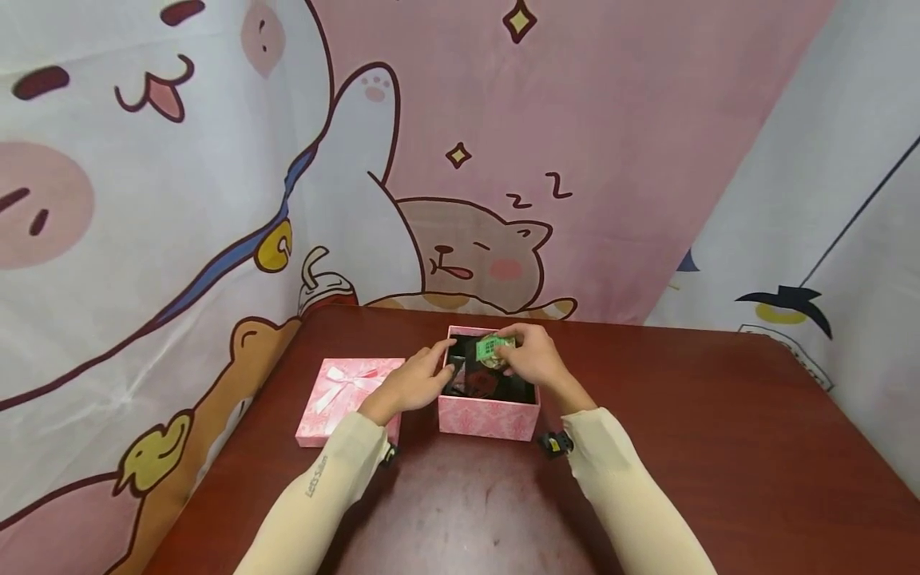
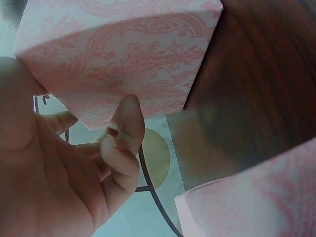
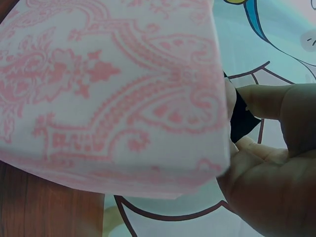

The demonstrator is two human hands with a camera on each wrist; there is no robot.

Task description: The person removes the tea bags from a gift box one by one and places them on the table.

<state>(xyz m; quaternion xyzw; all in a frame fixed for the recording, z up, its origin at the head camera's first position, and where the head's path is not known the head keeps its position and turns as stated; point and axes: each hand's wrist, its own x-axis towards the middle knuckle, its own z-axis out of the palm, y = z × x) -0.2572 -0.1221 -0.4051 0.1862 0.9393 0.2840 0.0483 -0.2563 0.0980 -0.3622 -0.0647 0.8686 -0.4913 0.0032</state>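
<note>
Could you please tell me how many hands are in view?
2: the left hand at the left side of the pink box, the right hand holding a green item at its opening.

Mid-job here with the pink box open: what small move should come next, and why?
I'd probably ease the green packet straight up, clear of the pink box. The right hand seems to pinch it over the opening, the left hand rests at the box's left edge, where it could steady it, and the lid lies aside.
</note>
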